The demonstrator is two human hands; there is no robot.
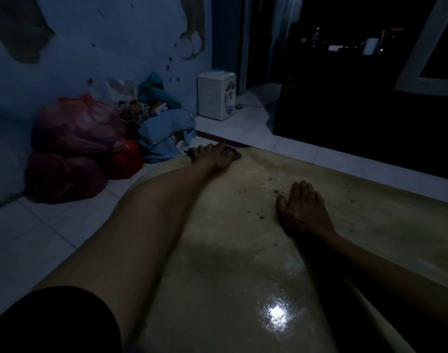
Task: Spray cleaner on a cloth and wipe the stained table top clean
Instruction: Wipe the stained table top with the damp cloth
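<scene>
A low yellowish table top point(230, 250) fills the lower middle of the dim head view, glossy and wet near me, with dark stain spots point(268, 192) scattered near its middle. My left hand point(215, 155) reaches to the far left corner and presses down on a dark cloth point(235, 154), whose edges stick out on both sides of the fingers. My right hand point(303, 208) lies flat on the table, fingers together, palm down, holding nothing, just right of the stain spots. No spray bottle is visible.
Red plastic bags point(72, 146) and blue clothes point(164, 133) are piled on the white tiled floor point(39, 225) against the peeling wall at left. A small white appliance point(216, 96) stands at the back. Dark furniture point(358, 110) lines the far right beyond the table.
</scene>
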